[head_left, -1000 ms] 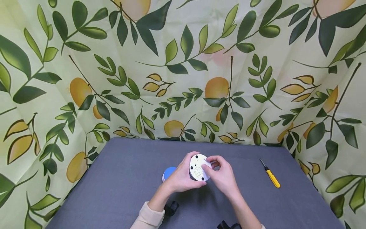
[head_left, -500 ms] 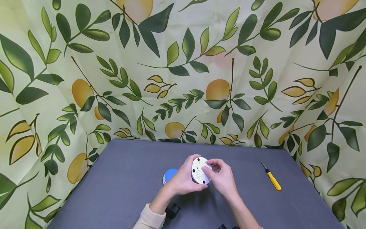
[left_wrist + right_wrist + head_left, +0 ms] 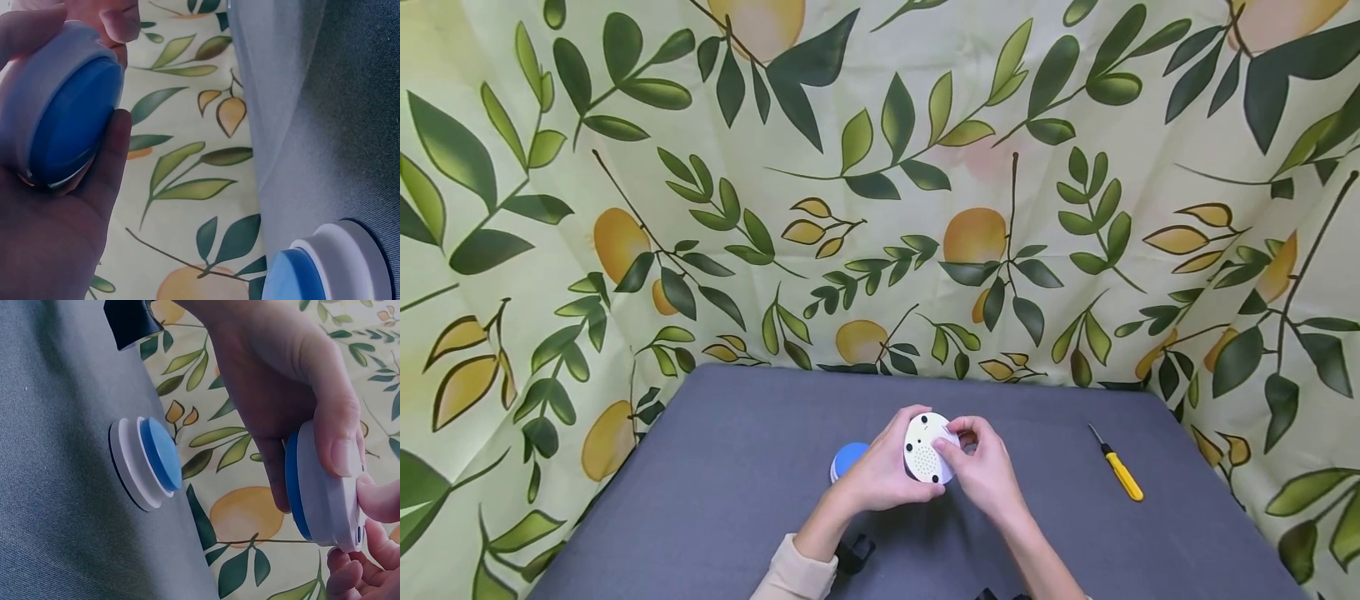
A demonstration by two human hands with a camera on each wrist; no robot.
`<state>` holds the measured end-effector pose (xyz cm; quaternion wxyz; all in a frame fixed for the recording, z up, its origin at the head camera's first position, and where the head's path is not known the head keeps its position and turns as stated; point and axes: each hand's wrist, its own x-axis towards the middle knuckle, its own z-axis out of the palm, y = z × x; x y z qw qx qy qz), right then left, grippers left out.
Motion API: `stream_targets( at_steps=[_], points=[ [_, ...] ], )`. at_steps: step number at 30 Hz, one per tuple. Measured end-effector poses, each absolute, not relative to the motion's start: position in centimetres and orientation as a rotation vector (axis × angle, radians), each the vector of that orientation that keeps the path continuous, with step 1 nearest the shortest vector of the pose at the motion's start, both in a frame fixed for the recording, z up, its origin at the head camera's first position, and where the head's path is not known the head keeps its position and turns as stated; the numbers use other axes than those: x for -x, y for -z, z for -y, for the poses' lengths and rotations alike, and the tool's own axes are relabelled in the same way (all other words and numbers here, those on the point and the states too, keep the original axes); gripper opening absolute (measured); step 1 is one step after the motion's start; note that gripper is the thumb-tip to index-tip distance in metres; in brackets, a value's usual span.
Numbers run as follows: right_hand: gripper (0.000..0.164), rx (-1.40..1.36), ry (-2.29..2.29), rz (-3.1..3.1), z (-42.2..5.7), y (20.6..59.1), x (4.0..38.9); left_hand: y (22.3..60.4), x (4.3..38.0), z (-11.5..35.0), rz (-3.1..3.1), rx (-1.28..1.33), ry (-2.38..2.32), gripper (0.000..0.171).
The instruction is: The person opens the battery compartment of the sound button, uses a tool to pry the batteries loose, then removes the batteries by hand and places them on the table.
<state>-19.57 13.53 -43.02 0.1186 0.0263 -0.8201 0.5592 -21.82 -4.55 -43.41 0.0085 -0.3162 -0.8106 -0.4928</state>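
- We judge the round button (image 3: 923, 455) to be light and stiff, likely hollow plastic; its smooth white casing (image 3: 322, 487) could slide a little under dry fingertips;
- we would take hold of it by the rim, where the casing gives a firm edge; we would keep pressure off the blue cap (image 3: 81, 119), which looks as if it may give when pressed; the shell seems sturdy, though any thin part underneath may be more fragile;
- we see it between the hands, raised off the counter (image 3: 737, 467), its underside with dark feet (image 3: 909, 447) turned toward the head camera and tilted;
- our left hand (image 3: 880, 473) grips it round the rim; our right hand (image 3: 987, 473) pinches at the opposite edge, thumb on the underside, fingers bent at the rim;
- a second button (image 3: 849, 456) sits blue side up on the counter, just beyond our left hand; a yellow screwdriver (image 3: 1123, 476) lies well apart, off to the right.
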Motion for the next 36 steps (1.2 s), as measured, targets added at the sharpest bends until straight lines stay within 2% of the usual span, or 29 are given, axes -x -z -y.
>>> stream_targets(
  at_steps=[9,20,36],
  points=[
    [0.032,-0.07,-1.66,2.417,-13.7,43.2,19.8,43.4,21.9,4.5,2.569,0.957,1.527,0.096],
    [0.03,-0.141,-1.449,2.369,-13.5,43.8,20.0,43.4,22.0,4.9,2.587,0.932,1.535,0.094],
    [0.029,-0.4,-1.577,2.218,-13.2,44.4,20.3,43.3,22.5,6.0,2.623,0.903,1.546,0.095]
  ],
)
